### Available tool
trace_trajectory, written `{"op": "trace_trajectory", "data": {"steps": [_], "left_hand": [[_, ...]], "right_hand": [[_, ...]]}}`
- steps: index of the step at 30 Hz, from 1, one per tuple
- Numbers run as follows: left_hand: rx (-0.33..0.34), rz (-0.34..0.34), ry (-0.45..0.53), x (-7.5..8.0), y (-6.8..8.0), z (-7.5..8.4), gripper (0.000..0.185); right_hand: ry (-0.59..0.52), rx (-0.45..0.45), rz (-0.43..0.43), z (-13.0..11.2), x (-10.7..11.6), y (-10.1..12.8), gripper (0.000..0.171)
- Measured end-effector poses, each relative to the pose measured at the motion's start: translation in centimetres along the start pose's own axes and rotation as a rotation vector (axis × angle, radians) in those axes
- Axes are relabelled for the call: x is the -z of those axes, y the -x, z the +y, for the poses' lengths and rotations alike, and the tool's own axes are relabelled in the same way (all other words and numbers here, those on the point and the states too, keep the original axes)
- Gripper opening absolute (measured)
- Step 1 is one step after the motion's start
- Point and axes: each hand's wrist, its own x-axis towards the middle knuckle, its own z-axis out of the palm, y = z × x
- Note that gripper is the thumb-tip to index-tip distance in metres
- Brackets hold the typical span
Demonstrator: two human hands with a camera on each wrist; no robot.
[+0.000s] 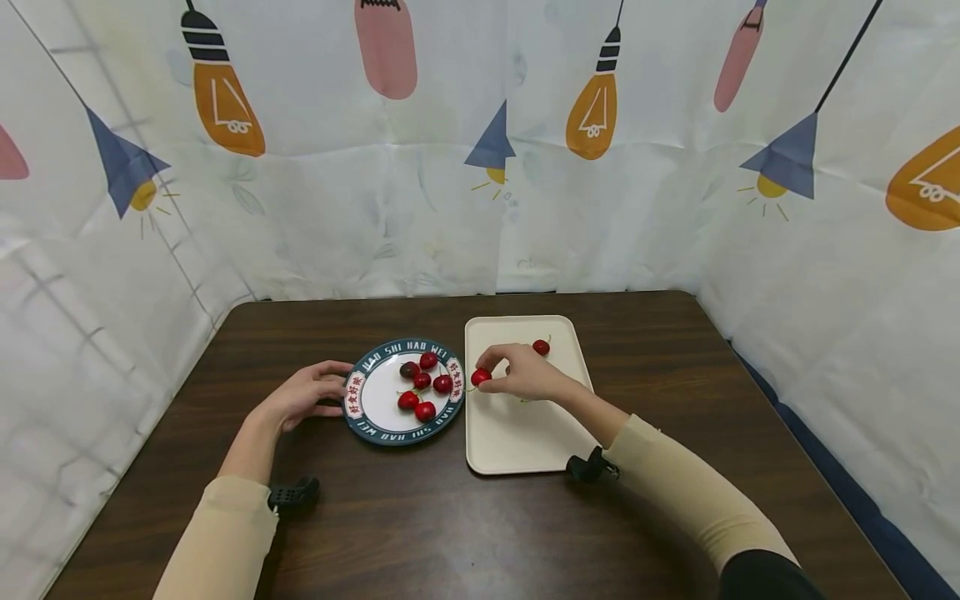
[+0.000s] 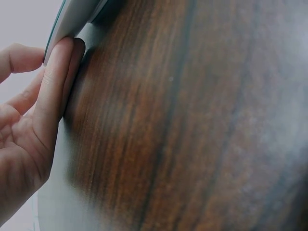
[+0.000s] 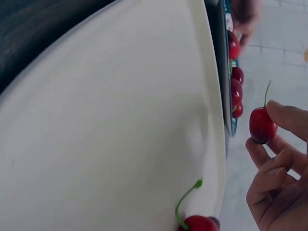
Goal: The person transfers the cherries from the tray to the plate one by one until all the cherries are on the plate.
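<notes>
My left hand (image 1: 311, 393) holds the left rim of a round plate (image 1: 405, 437) with a blue lettered border; in the left wrist view its fingertips (image 2: 62, 48) meet the plate's edge (image 2: 57, 36). Several red cherries (image 1: 425, 412) lie on the plate, one of them darker. Over the left edge of a cream rectangular tray (image 1: 517, 454), my right hand (image 1: 525, 373) pinches a cherry (image 3: 263, 125) between thumb and fingers, its stem pointing up. Another cherry (image 1: 541, 347) sits on the tray just beyond this hand. The right hand hides part of the tray.
Plate and tray stand side by side on a dark wooden table (image 1: 390, 525). A white curtain (image 1: 322, 225) printed with lamps and bulbs hangs behind and at the sides. A black strap (image 1: 294, 493) is on the left wrist.
</notes>
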Motion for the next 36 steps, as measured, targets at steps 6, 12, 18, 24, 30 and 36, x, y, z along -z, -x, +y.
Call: {"op": "trace_trajectory", "data": {"steps": [6,12,18,24,30,36], "left_hand": [[0.001,0.003,0.002,0.0,0.0,0.0,0.058],[0.002,0.004,0.001,0.1,0.0,0.0,0.058],[0.004,0.007,-0.003,0.1,0.0,0.0,0.058],[0.002,0.002,-0.003,0.1,0.0,-0.2,0.058],[0.011,0.005,-0.001,0.0,-0.2,-0.2,0.059],[0.016,0.007,0.001,0.0,0.0,-0.2,0.06]], "right_hand": [[0.009,0.005,-0.002,-0.8,-1.2,-0.7,0.025],[0.002,-0.004,-0.013,-1.5,-2.2,-1.4,0.03],[-0.01,0.0,-0.042,-1.9,-3.4,-2.1,0.032],[-0.01,0.016,-0.055,-2.3,-4.1,-2.7,0.031],[-0.02,0.017,-0.045,-2.4,-4.6,-3.3,0.031],[-0.009,0.027,-0.021,-2.5,-5.2,-4.2,0.03]]}}
